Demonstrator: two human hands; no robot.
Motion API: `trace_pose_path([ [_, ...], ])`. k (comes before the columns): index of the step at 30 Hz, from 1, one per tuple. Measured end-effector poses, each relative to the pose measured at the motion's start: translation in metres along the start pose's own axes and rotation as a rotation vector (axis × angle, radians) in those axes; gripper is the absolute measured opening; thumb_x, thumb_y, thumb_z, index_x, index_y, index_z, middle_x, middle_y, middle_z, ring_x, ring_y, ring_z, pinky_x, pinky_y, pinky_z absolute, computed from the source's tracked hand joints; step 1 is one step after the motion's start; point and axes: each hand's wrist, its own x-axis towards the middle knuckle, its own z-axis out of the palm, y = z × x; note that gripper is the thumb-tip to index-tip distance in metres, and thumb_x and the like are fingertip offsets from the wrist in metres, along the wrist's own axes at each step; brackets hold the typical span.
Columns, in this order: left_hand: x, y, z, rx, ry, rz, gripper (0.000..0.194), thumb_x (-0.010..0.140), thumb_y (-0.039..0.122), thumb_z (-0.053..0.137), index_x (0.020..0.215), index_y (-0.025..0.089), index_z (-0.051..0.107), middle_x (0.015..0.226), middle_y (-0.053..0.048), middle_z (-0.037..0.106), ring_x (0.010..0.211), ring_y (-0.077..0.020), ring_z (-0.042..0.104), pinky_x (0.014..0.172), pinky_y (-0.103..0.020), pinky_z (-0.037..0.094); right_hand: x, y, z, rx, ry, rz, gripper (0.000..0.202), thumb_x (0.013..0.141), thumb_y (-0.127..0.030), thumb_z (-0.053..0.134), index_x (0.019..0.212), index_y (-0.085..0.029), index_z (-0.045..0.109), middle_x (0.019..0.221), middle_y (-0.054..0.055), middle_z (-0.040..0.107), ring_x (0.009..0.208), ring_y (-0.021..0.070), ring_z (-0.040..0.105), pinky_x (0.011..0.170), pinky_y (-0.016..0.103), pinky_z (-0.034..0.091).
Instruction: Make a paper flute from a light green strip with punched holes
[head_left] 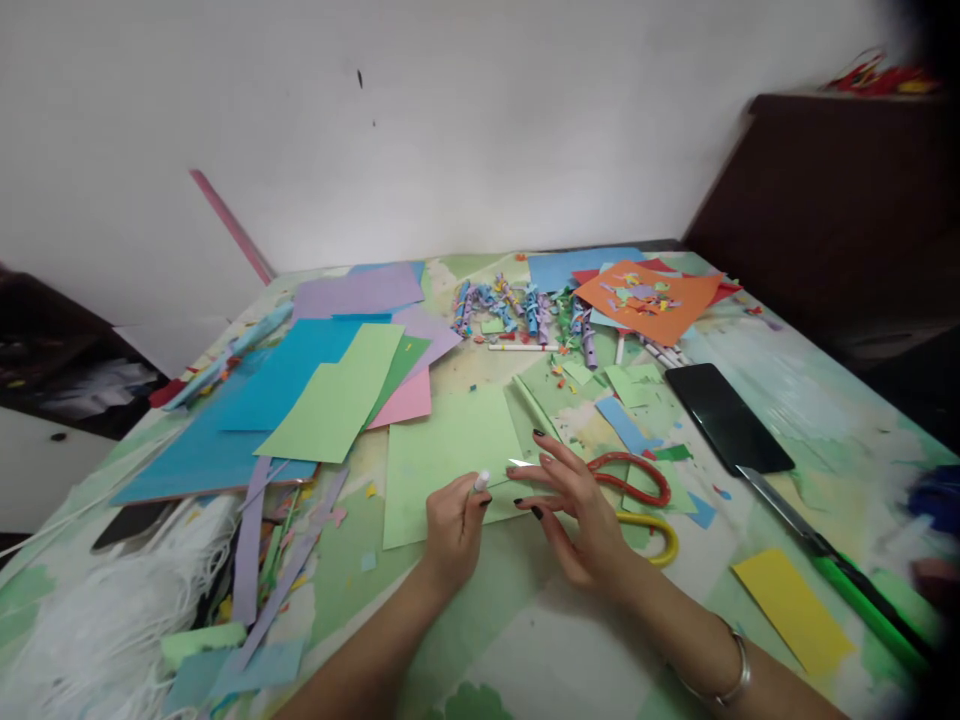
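My left hand (454,530) is closed around a small white-tipped tube (481,481); most of it is hidden in the fist, so I cannot tell its exact kind. It is over the lower edge of a light green paper sheet (450,440). Just to the right, my right hand (577,510) has its fingers spread and holds nothing I can see. Scissors with red and yellow handles (652,480) lie under and beside that hand, their blade tip showing past the fingers. A rolled green paper strip (534,405) lies on the sheet's right side.
Coloured papers (322,400) are stacked at left, near white string (112,620) and paper strips. Curled paper pieces (532,310) sit at the back, beside orange paper (652,300) bearing scraps. At right lie a black phone (727,415), a green-handled knife-like tool (817,545) and yellow paper (791,605).
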Motion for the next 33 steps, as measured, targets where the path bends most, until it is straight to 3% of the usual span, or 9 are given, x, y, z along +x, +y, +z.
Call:
trace_pose_path([
  [5,-0.001,0.006,0.000,0.037,-0.050,-0.012,0.046,0.096,0.043,0.027,0.056,0.020,0.033,0.052,0.004,0.030,0.047,-0.0108,0.030,0.051,-0.026,0.025,-0.004,0.000,0.004,-0.015,-0.030,0.005,0.068,0.085,0.000,0.035,0.143,-0.033,0.019,0.148,0.008,0.020,0.134,0.0258,0.033,0.092,0.043,0.054],
  [11,-0.001,0.011,0.001,0.059,-0.037,-0.093,0.048,0.095,0.046,0.025,0.055,0.020,0.031,0.050,0.004,0.030,0.046,-0.0103,0.029,0.049,-0.026,0.025,-0.005,0.002,0.007,0.122,0.104,0.181,0.059,0.089,-0.008,0.038,0.137,-0.039,0.025,0.150,0.009,0.019,0.107,0.0222,0.061,0.067,0.031,0.062],
  [14,0.000,0.012,0.002,0.114,-0.075,-0.068,0.049,0.094,0.047,0.026,0.054,0.020,0.033,0.050,0.004,0.031,0.046,-0.0099,0.030,0.048,-0.025,0.024,-0.003,0.001,0.006,0.116,0.173,0.202,0.057,0.085,-0.009,0.042,0.134,-0.037,0.034,0.148,0.009,0.021,0.099,0.0210,0.063,0.054,0.027,0.059],
  [17,0.000,0.012,0.003,0.195,-0.102,-0.048,0.051,0.095,0.046,0.025,0.054,0.019,0.037,0.050,0.003,0.035,0.048,-0.0101,0.033,0.049,-0.024,0.025,-0.002,0.001,0.004,0.047,0.149,0.189,0.052,0.081,-0.012,0.048,0.128,-0.033,0.046,0.146,0.009,0.023,0.098,0.0201,0.060,0.057,0.028,0.058],
  [19,0.001,0.011,0.004,0.231,-0.118,-0.036,0.051,0.095,0.046,0.028,0.054,0.018,0.041,0.050,0.003,0.040,0.049,-0.0104,0.037,0.051,-0.024,0.026,-0.001,0.002,0.002,0.035,0.126,0.202,0.043,0.083,-0.017,0.049,0.125,-0.028,0.050,0.135,0.011,0.039,0.090,0.0180,0.059,0.058,0.028,0.056],
  [22,-0.001,0.008,0.005,0.284,-0.148,-0.008,0.050,0.093,0.046,0.034,0.055,0.017,0.046,0.052,0.002,0.045,0.051,-0.0112,0.041,0.053,-0.025,0.026,-0.001,0.006,0.001,0.062,0.066,0.237,0.025,0.086,-0.027,0.051,0.109,-0.021,0.058,0.087,0.006,0.061,0.067,0.0137,0.057,0.053,0.024,0.048],
  [24,-0.002,0.006,0.005,0.353,-0.158,0.036,0.050,0.093,0.047,0.034,0.056,0.017,0.049,0.053,0.000,0.048,0.052,-0.0119,0.042,0.053,-0.025,0.026,0.000,0.007,0.002,0.037,0.014,0.256,0.016,0.085,-0.032,0.054,0.090,-0.018,0.061,0.068,0.002,0.059,0.059,0.0122,0.053,0.054,0.024,0.044],
  [26,-0.004,0.005,0.005,0.458,-0.177,0.097,0.050,0.094,0.045,0.032,0.059,0.016,0.052,0.056,-0.001,0.051,0.054,-0.0126,0.044,0.053,-0.026,0.026,0.001,0.007,0.003,0.000,0.008,0.265,0.018,0.083,-0.034,0.057,0.078,-0.017,0.061,0.064,0.001,0.057,0.057,0.0119,0.052,0.054,0.023,0.042],
  [33,-0.007,0.009,0.005,0.700,-0.278,0.084,0.040,0.093,0.037,0.042,0.063,0.016,0.058,0.061,-0.003,0.057,0.057,-0.0127,0.049,0.054,-0.026,0.025,0.004,0.002,0.009,0.084,0.040,0.377,0.019,0.081,-0.034,0.056,0.071,-0.017,0.059,0.055,-0.002,0.050,0.048,0.0101,0.045,0.045,0.021,0.035],
])
